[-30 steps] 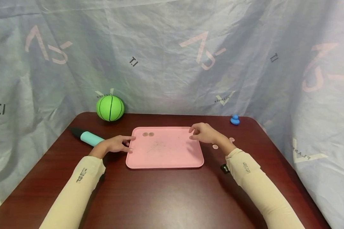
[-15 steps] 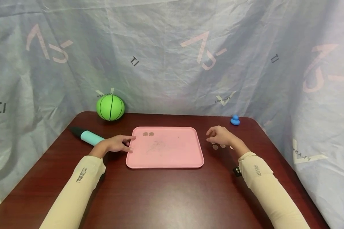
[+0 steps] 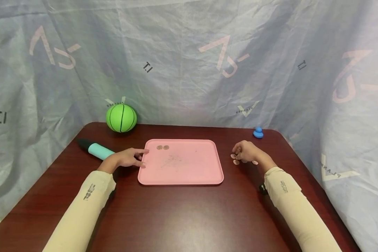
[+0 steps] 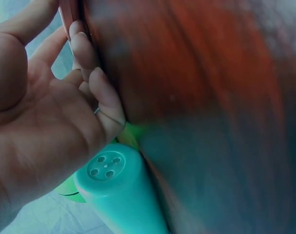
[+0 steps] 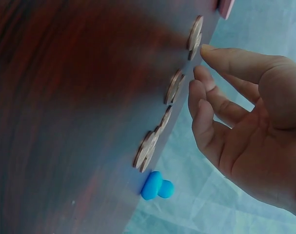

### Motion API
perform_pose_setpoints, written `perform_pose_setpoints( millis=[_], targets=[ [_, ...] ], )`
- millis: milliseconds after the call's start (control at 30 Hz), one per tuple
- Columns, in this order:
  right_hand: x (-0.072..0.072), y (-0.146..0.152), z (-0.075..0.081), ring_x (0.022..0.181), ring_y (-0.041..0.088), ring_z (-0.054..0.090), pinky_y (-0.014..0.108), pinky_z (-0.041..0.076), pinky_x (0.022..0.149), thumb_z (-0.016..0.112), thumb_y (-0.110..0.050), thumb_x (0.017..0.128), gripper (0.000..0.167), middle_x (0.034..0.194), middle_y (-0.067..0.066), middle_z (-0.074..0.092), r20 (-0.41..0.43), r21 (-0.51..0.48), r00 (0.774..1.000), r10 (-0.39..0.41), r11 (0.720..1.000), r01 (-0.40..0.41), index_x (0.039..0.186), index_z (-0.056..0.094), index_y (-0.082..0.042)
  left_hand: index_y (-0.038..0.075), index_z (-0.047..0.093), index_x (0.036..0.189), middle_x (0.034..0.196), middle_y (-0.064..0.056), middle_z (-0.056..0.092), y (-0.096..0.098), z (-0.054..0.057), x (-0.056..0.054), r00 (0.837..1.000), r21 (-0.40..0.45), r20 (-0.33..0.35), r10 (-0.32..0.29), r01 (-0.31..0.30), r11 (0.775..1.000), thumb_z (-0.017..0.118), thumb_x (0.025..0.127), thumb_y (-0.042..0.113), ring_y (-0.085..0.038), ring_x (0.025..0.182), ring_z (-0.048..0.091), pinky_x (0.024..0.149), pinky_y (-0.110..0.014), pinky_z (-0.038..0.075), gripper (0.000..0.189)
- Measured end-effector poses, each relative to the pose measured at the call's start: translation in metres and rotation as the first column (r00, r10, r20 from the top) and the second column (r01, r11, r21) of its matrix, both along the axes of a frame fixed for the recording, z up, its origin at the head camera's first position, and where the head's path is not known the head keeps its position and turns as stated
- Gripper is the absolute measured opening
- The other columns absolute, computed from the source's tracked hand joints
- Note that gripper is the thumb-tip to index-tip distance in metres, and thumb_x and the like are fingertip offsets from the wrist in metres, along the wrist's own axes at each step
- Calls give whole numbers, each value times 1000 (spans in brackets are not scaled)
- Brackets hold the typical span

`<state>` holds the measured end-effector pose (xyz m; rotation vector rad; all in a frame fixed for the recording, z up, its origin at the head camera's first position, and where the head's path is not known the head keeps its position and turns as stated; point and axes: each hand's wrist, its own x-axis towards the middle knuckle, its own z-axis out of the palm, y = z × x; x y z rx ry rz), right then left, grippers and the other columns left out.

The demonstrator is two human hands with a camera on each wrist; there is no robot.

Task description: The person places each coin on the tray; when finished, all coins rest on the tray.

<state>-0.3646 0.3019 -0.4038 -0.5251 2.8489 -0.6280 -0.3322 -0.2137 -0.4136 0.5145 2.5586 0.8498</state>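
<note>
Early stage, by my reckoning: two in, several out

Under everything is the dark red-brown surface [image 3: 176, 217], and on it lies the pink rectangular tray [image 3: 189, 171]. Taking the tray as the dial, a teal cylinder [image 3: 100, 151] with a dark tapered end lies at 9 o'clock, and the green mini basketball [image 3: 121, 118] sits at 10.

My left hand [image 3: 126, 158] is at 9 o'clock, thumb and index finger straight and apart, resting on the tray's rim. My right hand [image 3: 247, 151] is at 3 o'clock, fingers loosely bent, a gap between them and the thumb, holding nothing that I can see. A small blue toy duck [image 3: 258, 133] stands at 2 o'clock.

Smallest are the coins. Two tray coins [image 3: 166, 147] lie side by side towards 10 o'clock; that much is done. Several loose coins [image 3: 236, 162] are left at 3 o'clock beneath my right hand, partly hidden, so I cannot count them.
</note>
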Motion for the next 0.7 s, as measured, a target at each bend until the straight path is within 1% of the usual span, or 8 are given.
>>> perform_pose_setpoints(
  millis=[100,233,333,467,533,700],
  targets=[
    [-2,1,-3,83,23,61,34,52,67,65,6,82,28,96,12,69,-9,7,1000,11,1000,-11,109,71,1,3,39,151,125,-19,57,0,-1,-1,1000,0,-1,7,-7,1000,74,89,25,-32,116,49,102,-49,39,74],
    [-4,2,-6,79,22,61,33,52,61,58,10,79,34,95,11,69,12,-3,1000,27,1000,-27,109,71,1,3,39,151,122,-18,57,0,-2,-2,1000,-3,3,10,-10,1000,75,89,26,-31,114,49,100,-47,39,75],
    [-5,1,-8,77,21,62,32,52,60,63,8,82,29,94,10,69,17,-5,999,42,999,-42,109,71,2,3,39,151,122,-18,57,0,-2,-1,1000,-1,2,11,-11,1000,75,89,26,-30,114,49,100,-47,40,75],
    [-5,0,-8,79,20,62,34,53,64,71,1,84,22,92,8,70,2,17,999,54,998,-54,106,73,1,3,39,151,125,-19,57,1,-1,-1,1000,-3,0,10,-10,1000,74,89,26,-31,116,50,102,-48,39,75],
    [-6,0,-7,81,20,63,34,53,67,73,-1,84,19,91,6,70,-3,29,998,56,998,-56,104,74,-1,3,39,151,125,-20,57,1,-1,-1,1000,-4,-2,8,-8,1000,74,89,25,-32,116,50,102,-48,39,75],
    [-8,1,-7,80,20,61,35,52,69,73,-6,87,13,88,5,68,7,48,998,63,997,-63,100,74,-3,3,39,151,125,-20,57,1,0,-1,1000,-4,-3,2,-2,1000,74,89,26,-32,116,49,101,-48,39,75]
  ],
)
